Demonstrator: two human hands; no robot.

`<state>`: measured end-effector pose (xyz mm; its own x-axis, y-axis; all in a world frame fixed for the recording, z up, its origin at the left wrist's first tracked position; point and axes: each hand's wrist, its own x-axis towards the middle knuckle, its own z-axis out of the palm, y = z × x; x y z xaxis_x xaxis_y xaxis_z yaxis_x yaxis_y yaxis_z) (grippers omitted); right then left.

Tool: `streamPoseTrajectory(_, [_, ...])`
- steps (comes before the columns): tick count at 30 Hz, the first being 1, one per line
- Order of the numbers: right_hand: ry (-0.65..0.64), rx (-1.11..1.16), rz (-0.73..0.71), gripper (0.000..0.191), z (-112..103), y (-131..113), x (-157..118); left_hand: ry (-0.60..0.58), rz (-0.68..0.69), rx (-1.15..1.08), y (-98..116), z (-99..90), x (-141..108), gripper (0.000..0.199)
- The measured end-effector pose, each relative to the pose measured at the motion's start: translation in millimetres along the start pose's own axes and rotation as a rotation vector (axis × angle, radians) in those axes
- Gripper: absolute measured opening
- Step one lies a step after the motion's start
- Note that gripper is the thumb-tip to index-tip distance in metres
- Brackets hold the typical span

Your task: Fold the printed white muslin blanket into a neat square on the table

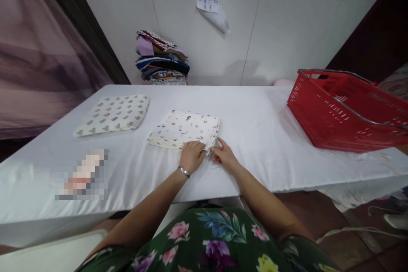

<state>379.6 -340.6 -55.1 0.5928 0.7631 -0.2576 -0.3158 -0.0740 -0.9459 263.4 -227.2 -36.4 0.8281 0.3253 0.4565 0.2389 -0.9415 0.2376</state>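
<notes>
A folded white cloth [186, 126] with small printed figures lies on the white-covered table in front of me. My left hand [192, 156], with a silver bracelet at the wrist, holds the near edge of this cloth close to its right corner. At that same corner, the curled fingers of my right hand [225, 156] grip the layered edge from the right side. The fingertips of both hands are partly hidden. Farther left lies a second folded cloth [114, 114], white with rows of grey-green shapes, apart from my hands.
On the table's right end stands a red plastic basket [318, 123] with metal handles. A stack of folded fabrics [162, 61] rises behind the table by the wall. A blurred-out flat item [83, 174] lies at the left front of the tablecloth [255, 114].
</notes>
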Motion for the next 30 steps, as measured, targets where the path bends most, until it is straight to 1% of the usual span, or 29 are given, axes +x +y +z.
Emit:
streamPoseTrajectory(3, [0.001,-0.019,-0.009,0.079,1.3,-0.8,-1.3,0.032,0.028,0.034,-1.8,-1.3,-0.5,0.017])
streamPoseTrajectory(6, [-0.001,-0.021,-0.015,0.079,1.2,-2.1,-2.1,-0.01,0.098,0.033,-2.6,-1.1,-2.1,0.02])
streamPoseTrajectory(8, [-0.001,-0.029,-0.013,0.079,0.7,-2.1,-2.0,-0.037,0.119,-0.001,-2.1,0.7,-3.7,0.02])
streamPoseTrajectory(14, [-0.006,-0.046,-0.013,0.079,1.7,0.2,-1.2,-0.035,0.049,-0.089,0.0,5.3,-7.2,0.023])
streamPoseTrajectory(22, [0.02,-0.062,-0.033,0.08,4.1,-1.6,-3.8,-0.015,0.008,-0.137,3.0,1.8,-7.5,0.02])
streamPoseTrajectory(30, [0.005,-0.057,-0.05,0.083,2.0,0.2,-4.1,-0.023,-0.034,-0.189,2.7,-1.0,-6.7,0.016])
